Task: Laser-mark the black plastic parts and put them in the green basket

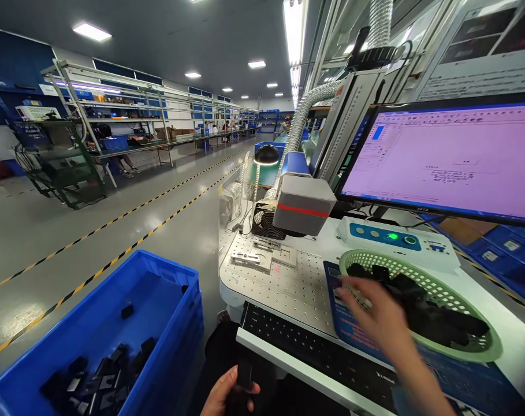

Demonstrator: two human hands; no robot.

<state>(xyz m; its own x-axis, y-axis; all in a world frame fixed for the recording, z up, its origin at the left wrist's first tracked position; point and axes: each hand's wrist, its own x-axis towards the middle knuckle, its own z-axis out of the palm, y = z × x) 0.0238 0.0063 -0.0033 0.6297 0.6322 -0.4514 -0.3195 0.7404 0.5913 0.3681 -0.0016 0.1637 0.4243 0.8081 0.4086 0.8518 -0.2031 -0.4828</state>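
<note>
The black piece (pixel 244 372) is low in the view, before the dark-clothed lap, pinched between thumb and fingers of the left hand (pixel 222 395). Dark on dark, its outline is lost, so I cannot tell how squarely it is gripped; if only an edge is caught, it could twist free and fall to the lap or floor. Just above it, the keyboard (pixel 305 341) runs along the near side of the bench, where 1 low sweep of a wrist could press keys and upset what the monitor (pixel 453 156) shows. The right hand (pixel 375 309) is at the near-left side of the green basket (pixel 418 271); motion blur leaves me unable to say whether its fingers pinch anything or touch the rim. A fingertip snagging that rim could drag the basket and spill the dark parts (pixel 435 312) heaped inside. Farther off, the metal fixture (pixel 251 258) sits on the perforated plate (pixel 301 289), and a careless forearm knock might shift it. At far left, the blue bin (pixel 175 335) holds jumbled black pieces (pixel 104 381); anything tossed in from height could scuff against them.
</note>
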